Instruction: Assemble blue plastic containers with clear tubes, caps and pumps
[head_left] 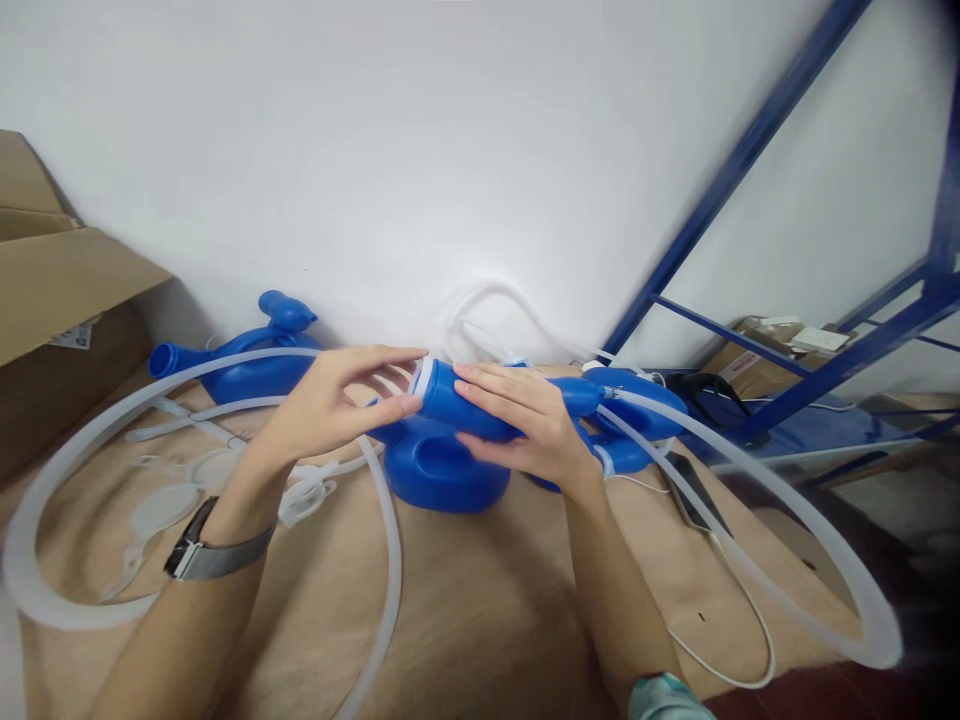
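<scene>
- Right hand [525, 425] is wrapped over the neck of the blue plastic jug [442, 475], fingers pressed along the top. Looks like a firm clamp.
- Left hand [337, 400] pinches the white ring [422, 378] at the neck's mouth, forefinger above and thumb below.
- My read: brace the neck rigid with the right hand, close behind the ring. Work the ring with fingertips only, with even pressure round the rim.
- The jug's belly appears to rest on the tan table cover [465, 620], below and between both hands, with the mouth pointing at the left palm.
- A translucent white silicone hose [75, 440] loops near the left forearm, a snag risk.
</scene>
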